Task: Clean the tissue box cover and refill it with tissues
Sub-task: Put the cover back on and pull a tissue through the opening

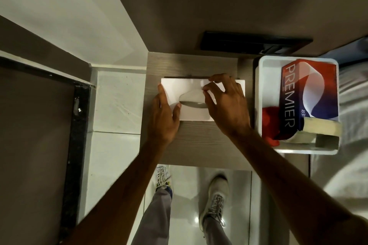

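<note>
A white tissue box cover (191,114) lies flat on a small wooden bedside table (191,145), its oval slot facing up. My left hand (164,117) rests on the cover's left end, thumb at the slot's edge, holding it steady. My right hand (225,103) is over the cover's right half, with thumb and fingers pinching a tissue (192,96) that sits in the slot. A "PREMIER" tissue pack (308,95), red, white and blue, stands in a white tray to the right.
The white tray (258,93) at the right also holds a red cloth (268,117) and a pale sponge-like block (320,129). A dark socket panel (254,44) sits on the wall behind. A bed (350,105) lies at far right; tiled floor and my shoes below.
</note>
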Action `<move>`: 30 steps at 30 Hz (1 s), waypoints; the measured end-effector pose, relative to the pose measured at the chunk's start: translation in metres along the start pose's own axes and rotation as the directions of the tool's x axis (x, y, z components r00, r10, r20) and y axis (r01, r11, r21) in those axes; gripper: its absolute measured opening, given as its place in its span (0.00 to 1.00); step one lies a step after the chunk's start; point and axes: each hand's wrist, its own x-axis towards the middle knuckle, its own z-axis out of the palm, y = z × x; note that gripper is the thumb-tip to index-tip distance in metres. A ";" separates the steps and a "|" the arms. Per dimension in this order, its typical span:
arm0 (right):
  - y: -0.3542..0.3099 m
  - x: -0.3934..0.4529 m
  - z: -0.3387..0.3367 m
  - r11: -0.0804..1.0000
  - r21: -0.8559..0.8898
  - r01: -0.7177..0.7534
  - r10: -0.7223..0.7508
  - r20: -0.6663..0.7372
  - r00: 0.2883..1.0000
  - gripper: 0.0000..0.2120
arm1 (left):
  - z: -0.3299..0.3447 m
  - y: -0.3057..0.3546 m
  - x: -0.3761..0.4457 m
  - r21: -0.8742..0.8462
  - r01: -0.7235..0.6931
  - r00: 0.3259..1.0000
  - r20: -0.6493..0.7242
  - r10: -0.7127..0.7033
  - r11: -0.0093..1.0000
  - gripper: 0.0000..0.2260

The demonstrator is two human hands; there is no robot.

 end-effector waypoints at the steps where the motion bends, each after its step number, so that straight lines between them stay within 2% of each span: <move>1: 0.000 -0.002 0.002 1.000 0.006 0.001 -0.001 -0.007 1.000 0.10 | 0.000 0.000 0.000 -0.001 0.004 1.000 0.001 -0.004 1.000 0.37; 10: 0.010 -0.018 0.013 0.994 0.089 -0.070 0.064 0.064 0.996 0.19 | 0.001 0.000 -0.001 -0.004 0.007 1.000 0.013 -0.007 1.000 0.37; 14: 0.017 -0.030 0.009 0.986 0.100 -0.132 0.129 0.038 0.991 0.18 | 0.000 0.000 -0.001 0.010 -0.011 1.000 0.014 0.011 1.000 0.36; 17: 0.017 -0.028 0.009 0.995 0.060 -0.082 0.079 0.055 0.995 0.15 | -0.001 0.000 -0.001 -0.005 -0.008 0.999 0.035 0.009 1.000 0.35; 20: 0.012 -0.010 0.018 0.998 -0.063 0.016 -0.005 0.172 0.985 0.11 | -0.001 -0.002 -0.001 -0.002 -0.025 0.999 0.047 0.025 1.000 0.35; 22: 0.010 0.003 0.024 0.998 -0.067 0.005 0.010 0.234 0.972 0.14 | -0.001 -0.004 0.000 -0.010 -0.050 0.997 0.052 0.051 0.999 0.35; 24: 0.010 0.015 0.029 0.999 -0.041 -0.022 0.032 0.254 0.967 0.15 | -0.002 -0.005 0.000 -0.031 -0.053 0.997 0.060 0.055 0.998 0.35; 27: 0.008 0.030 0.035 0.991 -0.129 0.032 0.008 0.304 0.953 0.07 | -0.001 -0.005 0.000 -0.026 -0.055 0.997 0.046 0.056 0.998 0.35; 30: 0.003 0.028 0.036 0.988 -0.144 0.053 -0.013 0.265 0.964 0.11 | -0.001 -0.004 0.000 -0.022 -0.057 0.998 0.039 0.057 0.998 0.35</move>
